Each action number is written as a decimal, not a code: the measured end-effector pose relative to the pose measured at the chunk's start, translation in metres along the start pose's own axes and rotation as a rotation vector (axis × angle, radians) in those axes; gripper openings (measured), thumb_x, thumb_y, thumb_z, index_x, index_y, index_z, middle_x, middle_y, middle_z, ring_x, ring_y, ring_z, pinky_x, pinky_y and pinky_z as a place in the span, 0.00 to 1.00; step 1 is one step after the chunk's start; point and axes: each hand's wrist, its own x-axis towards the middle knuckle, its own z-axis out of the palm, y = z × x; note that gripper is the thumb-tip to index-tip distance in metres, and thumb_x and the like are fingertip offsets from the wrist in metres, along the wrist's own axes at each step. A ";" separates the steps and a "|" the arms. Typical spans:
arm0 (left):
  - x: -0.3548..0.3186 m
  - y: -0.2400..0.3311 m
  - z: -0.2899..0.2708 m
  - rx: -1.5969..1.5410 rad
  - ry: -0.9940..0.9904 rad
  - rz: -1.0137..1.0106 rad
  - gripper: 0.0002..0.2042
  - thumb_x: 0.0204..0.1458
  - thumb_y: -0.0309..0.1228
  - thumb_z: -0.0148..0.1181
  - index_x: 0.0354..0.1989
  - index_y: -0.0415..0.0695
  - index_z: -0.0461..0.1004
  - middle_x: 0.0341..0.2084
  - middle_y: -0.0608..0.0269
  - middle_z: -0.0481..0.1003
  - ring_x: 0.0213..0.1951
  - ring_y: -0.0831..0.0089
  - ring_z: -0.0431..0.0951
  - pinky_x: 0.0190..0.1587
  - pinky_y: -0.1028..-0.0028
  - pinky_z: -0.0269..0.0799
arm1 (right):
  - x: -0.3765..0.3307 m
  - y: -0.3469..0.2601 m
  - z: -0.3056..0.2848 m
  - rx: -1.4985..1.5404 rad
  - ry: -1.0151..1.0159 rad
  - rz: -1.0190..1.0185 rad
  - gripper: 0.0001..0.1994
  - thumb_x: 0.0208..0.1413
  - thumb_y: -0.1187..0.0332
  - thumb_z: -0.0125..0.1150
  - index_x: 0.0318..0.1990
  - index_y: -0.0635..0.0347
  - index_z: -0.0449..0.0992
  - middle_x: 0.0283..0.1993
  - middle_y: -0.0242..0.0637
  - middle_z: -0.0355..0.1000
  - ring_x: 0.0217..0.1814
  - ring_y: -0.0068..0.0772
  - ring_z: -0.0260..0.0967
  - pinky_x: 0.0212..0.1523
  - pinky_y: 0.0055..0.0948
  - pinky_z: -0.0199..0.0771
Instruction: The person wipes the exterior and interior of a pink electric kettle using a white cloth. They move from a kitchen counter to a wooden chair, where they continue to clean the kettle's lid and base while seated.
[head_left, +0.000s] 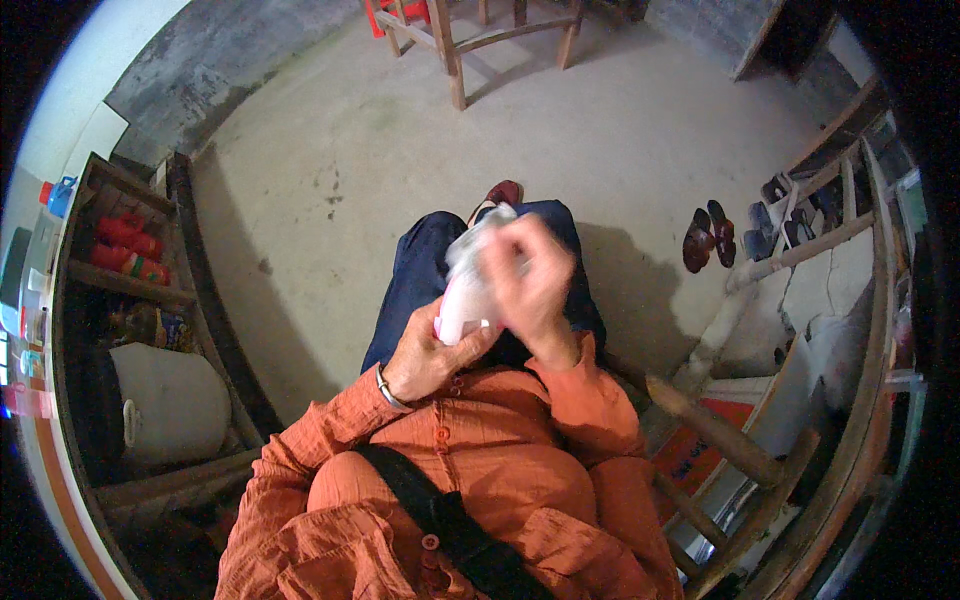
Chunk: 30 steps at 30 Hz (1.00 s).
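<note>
My left hand (425, 352) is closed around the near end of a pale, elongated thing (463, 305) held over my lap. It is white with pink along its edge, and its exact kind is unclear. At its far end a whitish, crinkled part (478, 232) looks like thin plastic or cloth, blurred. Against its right side is my right hand (535, 280), smeared by motion with the fingers bent. Whether those fingers grip anything is not visible. My left wrist carries a silver bangle (392, 390).
A wooden shelf (130, 280) at the left holds red packages (130, 248) and a white drum (172, 405). Ahead stands a wooden stool or table frame (455, 60). Brown slippers (709, 238) lie on the floor at right, near a shoe rack (815, 215). A wooden chair rail (712, 430) is beside me.
</note>
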 end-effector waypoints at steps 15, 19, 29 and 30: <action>-0.005 0.000 0.000 0.045 0.083 0.036 0.12 0.53 0.26 0.60 0.45 0.38 0.70 0.32 0.70 0.73 0.35 0.83 0.70 0.37 0.79 0.69 | -0.006 0.001 0.005 -0.066 0.070 0.057 0.09 0.53 0.69 0.59 0.25 0.62 0.69 0.21 0.37 0.66 0.21 0.27 0.65 0.23 0.28 0.64; -0.004 -0.011 0.000 0.008 0.217 0.142 0.11 0.52 0.27 0.61 0.42 0.39 0.70 0.32 0.70 0.73 0.34 0.81 0.71 0.37 0.78 0.69 | -0.018 -0.019 0.018 -0.165 -0.141 -0.264 0.09 0.51 0.68 0.63 0.26 0.61 0.70 0.23 0.36 0.66 0.20 0.29 0.64 0.23 0.31 0.64; -0.009 0.006 -0.010 -0.129 0.043 -0.173 0.22 0.48 0.29 0.61 0.51 0.34 0.66 0.41 0.60 0.74 0.41 0.74 0.74 0.45 0.73 0.71 | -0.016 0.062 0.007 -0.019 -0.269 0.547 0.18 0.63 0.58 0.44 0.31 0.64 0.71 0.26 0.48 0.70 0.27 0.50 0.68 0.31 0.39 0.66; -0.009 0.007 -0.013 -0.369 0.010 -0.152 0.24 0.47 0.30 0.62 0.52 0.33 0.66 0.42 0.57 0.74 0.41 0.69 0.75 0.47 0.70 0.71 | -0.017 0.060 0.007 -0.010 -0.271 0.528 0.18 0.63 0.58 0.44 0.31 0.64 0.72 0.25 0.48 0.70 0.26 0.50 0.68 0.31 0.39 0.66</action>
